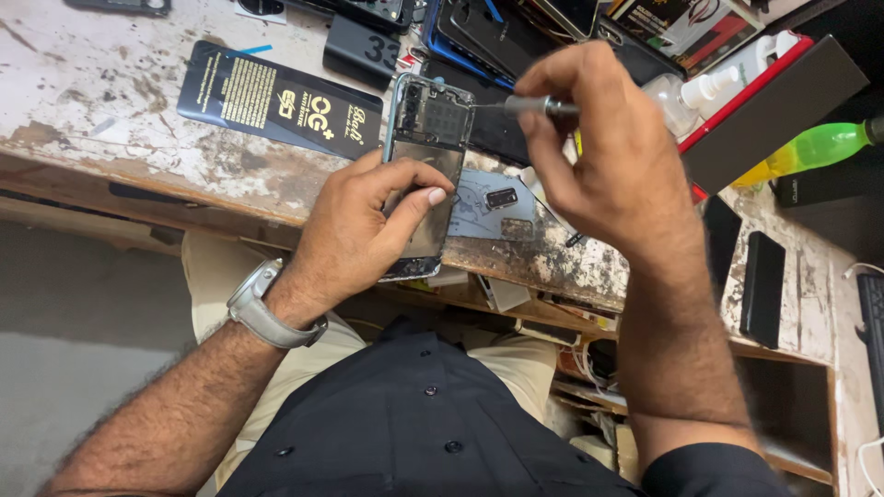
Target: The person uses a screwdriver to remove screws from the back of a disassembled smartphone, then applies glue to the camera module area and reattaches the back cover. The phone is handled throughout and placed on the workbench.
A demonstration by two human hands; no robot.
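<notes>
**Two hands on one opened phone, driver tip at the top end**

One opened phone [425, 175] sits at the bench edge [230, 179], back cover off, its lower end hanging past the edge toward your lap. Your left hand [354, 230] wraps it from the left, thumb pressed across the dark lower panel, fingers curled round the frame. Firm hold, not a pinch.

Your right hand [608, 152] pinches a slim screwdriver [534, 106] between thumb and fingertips, shaft nearly level, tip at the phone's upper right corner beside the camera section. Judging by that, you're on the screw stage of the upper board cover. I can't tell whether the tip is seated in a screw head.

The next move calls for a square tip, a light push and a steady left hand; the overhang lets the phone rock.

Around it:
- Grey back cover [493, 207] lies just right of the phone, touching or nearly so, under your right wrist.
- Black retail card [276, 101] just left of the phone's top.
- Clear pump bottle [686, 97] close behind your right hand; its nozzle crowds the driver handle.
- Green bottle [815, 147] lies on its side, well right.
- Stack of dark phones and cases [479, 37] sits behind the phone's top, so loose screws have little room to land.
</notes>
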